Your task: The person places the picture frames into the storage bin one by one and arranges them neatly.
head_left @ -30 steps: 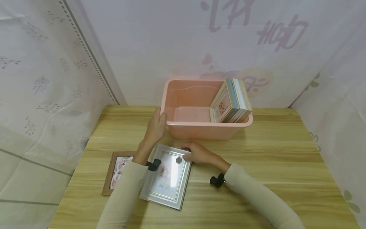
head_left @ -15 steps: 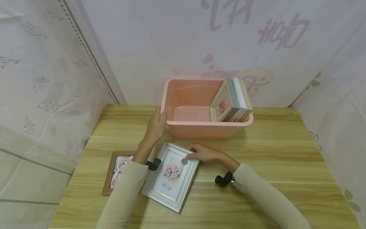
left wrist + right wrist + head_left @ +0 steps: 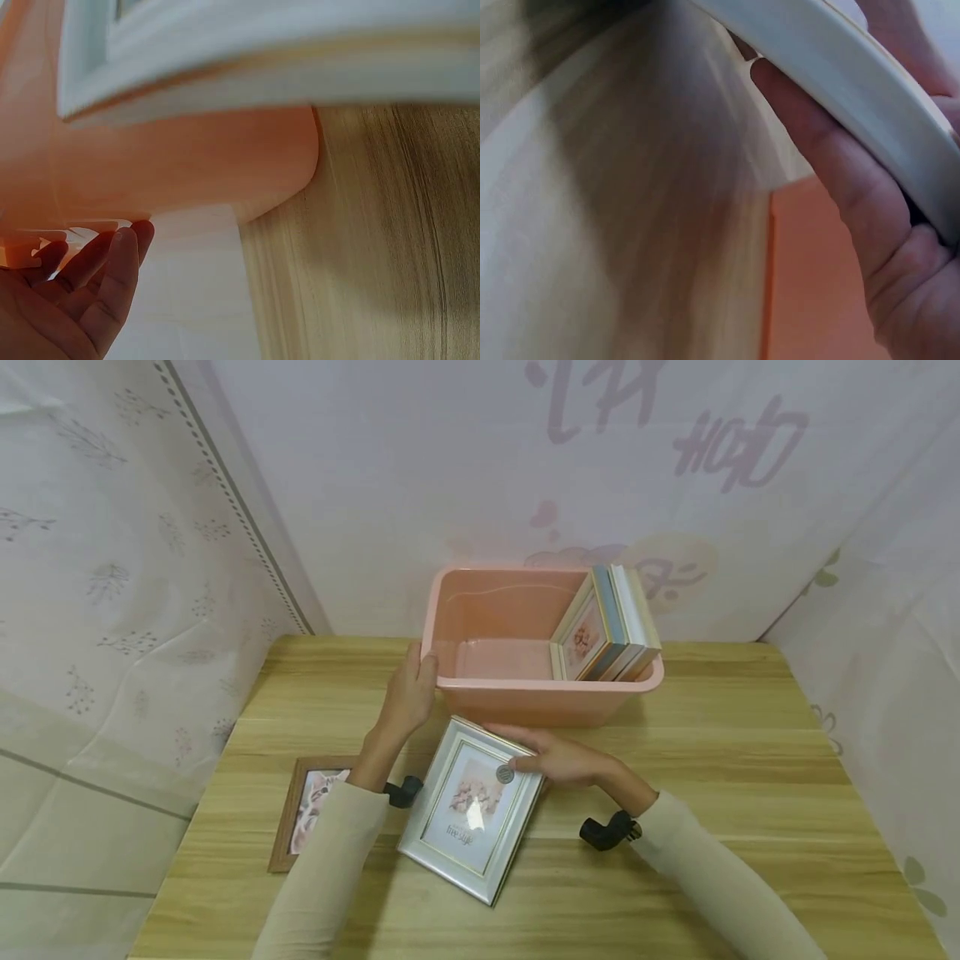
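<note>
My right hand (image 3: 566,758) grips a white picture frame (image 3: 438,827) by its upper right corner, thumb on the front and fingers behind. The frame, with a pink flower print and a round grey sticker, is raised off the table, as its white edge (image 3: 855,90) in the right wrist view shows. My left hand (image 3: 408,693) holds the left rim of a pink plastic bin (image 3: 525,706); in the left wrist view its fingers (image 3: 124,277) curl at that rim. Several picture frames (image 3: 622,627) stand on edge, leaning at the bin's right end.
A brown wooden frame (image 3: 285,827) with a kitten picture lies on the wood-grain table (image 3: 712,752), partly hidden by my left sleeve (image 3: 322,860). A printed curtain (image 3: 375,485) hangs behind the bin.
The white picture frame has moved right and been lifted off the table by my right hand, which has shifted right with it. The left hand stays on the bin's rim.
</note>
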